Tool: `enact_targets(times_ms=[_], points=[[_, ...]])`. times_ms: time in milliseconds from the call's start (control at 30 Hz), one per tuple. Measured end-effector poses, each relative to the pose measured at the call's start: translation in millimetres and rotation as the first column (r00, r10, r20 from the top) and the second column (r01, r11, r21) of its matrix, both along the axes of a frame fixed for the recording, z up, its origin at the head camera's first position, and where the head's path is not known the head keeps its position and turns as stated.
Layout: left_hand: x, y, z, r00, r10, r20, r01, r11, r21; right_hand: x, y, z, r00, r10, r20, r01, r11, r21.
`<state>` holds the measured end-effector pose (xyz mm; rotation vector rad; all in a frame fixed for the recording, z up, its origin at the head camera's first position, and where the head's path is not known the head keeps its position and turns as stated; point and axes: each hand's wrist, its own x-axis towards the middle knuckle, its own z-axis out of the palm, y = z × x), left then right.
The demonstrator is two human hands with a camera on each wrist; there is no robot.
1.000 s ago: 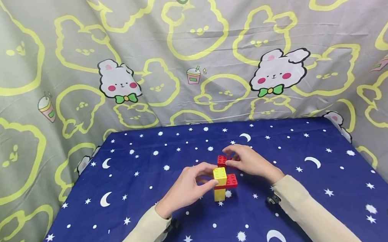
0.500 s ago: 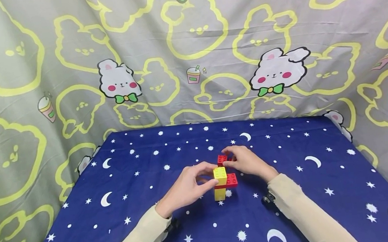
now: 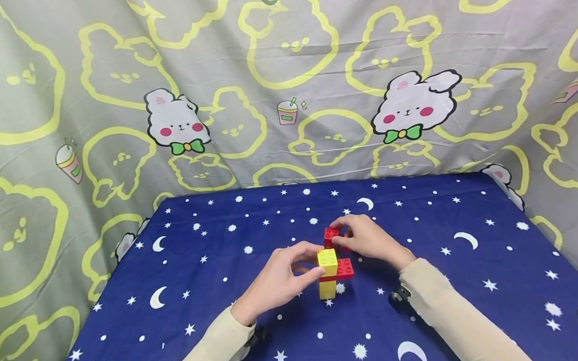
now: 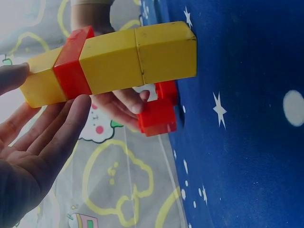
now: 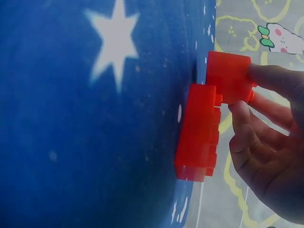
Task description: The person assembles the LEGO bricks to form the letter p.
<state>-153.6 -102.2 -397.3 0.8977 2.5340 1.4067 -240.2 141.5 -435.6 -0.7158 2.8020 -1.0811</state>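
A tower of yellow bricks point(image 3: 327, 262) point(image 4: 114, 61) with a red brick point(image 3: 345, 268) point(image 4: 73, 61) between them stands upright on the cloth. My left hand point(image 3: 282, 275) point(image 4: 40, 156) holds it near the top, thumb and fingers on opposite sides. Behind the tower, my right hand point(image 3: 371, 241) point(image 5: 270, 147) pinches a small red brick point(image 3: 330, 235) point(image 5: 229, 76) between thumb and fingers. In the right wrist view a longer red brick point(image 5: 195, 128) lies on the cloth beside the small one, its studs showing; whether they are joined I cannot tell.
A dark blue cloth point(image 3: 207, 302) with white stars and moons covers the table. Grey curtains point(image 3: 236, 47) with yellow outlines and rabbit faces hang behind the table and at both sides.
My right hand has shifted slightly left, and its fingers have come onto the small red brick, which sits a little higher in the head view. My left hand and the tower have not visibly moved.
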Motion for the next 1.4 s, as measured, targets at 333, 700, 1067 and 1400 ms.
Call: enact_targets(times_ms=[333, 700, 1067, 1400], points=[[-0.4, 0.6, -0.4, 1.000, 0.004, -0.001, -0.004, 1.000, 0.001, 2.9, 12.6, 4.7, 0.998, -0.019, -0.067, 0.019, 1.000, 0.000], [0.5, -1.0, -1.8, 1.000, 0.007, 0.009, -0.007, 1.000, -0.004, 22.3, 25.4, 18.2, 0.995, -0.043, -0.090, 0.043, 0.999, -0.002], [-0.3, -0.2, -0.9, 1.000, 0.012, 0.013, -0.012, 1.000, -0.009, 44.4, 31.0, 28.6, 0.982, -0.030, -0.185, 0.029, 1.000, -0.007], [-0.3, 0.0, -1.2, 1.000, 0.012, 0.021, -0.011, 1.000, -0.008, 54.3, 42.3, 40.8, 0.982, -0.034, -0.188, 0.035, 0.999, 0.003]])
